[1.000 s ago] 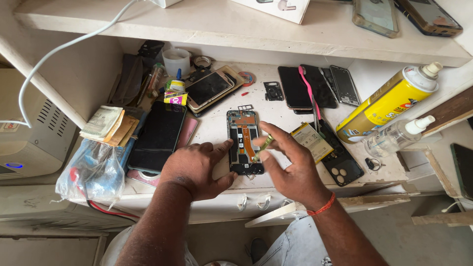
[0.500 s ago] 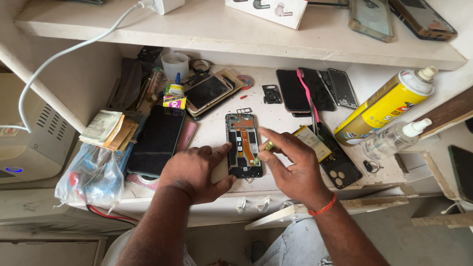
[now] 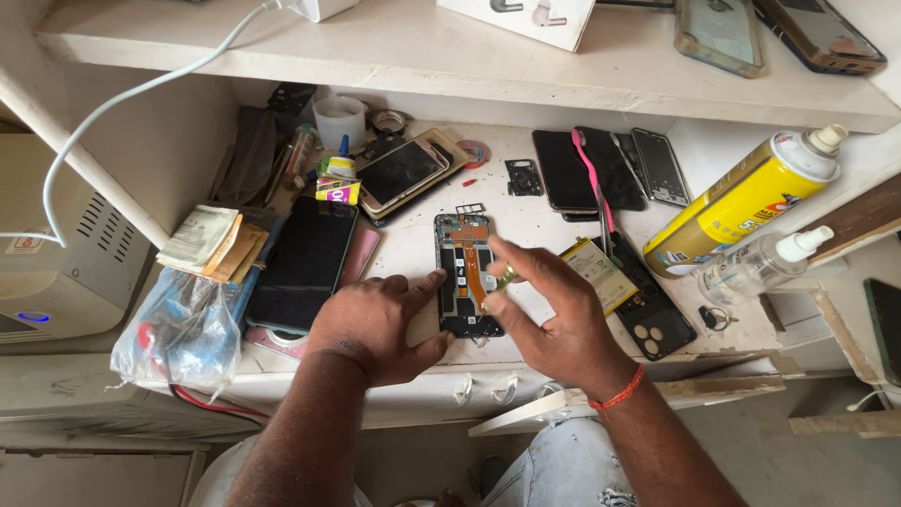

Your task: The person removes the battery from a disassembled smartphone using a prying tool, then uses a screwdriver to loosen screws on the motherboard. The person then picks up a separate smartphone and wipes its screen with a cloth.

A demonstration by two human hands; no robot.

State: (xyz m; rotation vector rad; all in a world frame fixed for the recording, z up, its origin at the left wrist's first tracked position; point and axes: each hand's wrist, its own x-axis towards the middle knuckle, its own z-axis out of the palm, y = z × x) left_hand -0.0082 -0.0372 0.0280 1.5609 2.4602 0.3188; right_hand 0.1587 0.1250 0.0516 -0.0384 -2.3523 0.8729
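Opened phone point(image 3: 466, 274) is being steadied flat by spread left hand point(image 3: 375, 324); small brass part point(image 3: 506, 277) is being pinched by right hand point(image 3: 554, 314); it should be kept level over the board.

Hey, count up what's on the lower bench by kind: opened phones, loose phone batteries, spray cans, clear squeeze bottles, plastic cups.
Opened phone, under both hands: 1
Loose battery: 1
Yellow spray can: 1
Clear squeeze bottle: 1
Plastic cup: 1
Total: 5

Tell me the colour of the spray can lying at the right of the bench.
Yellow, with a white cap. The spray can shows best in the head view.
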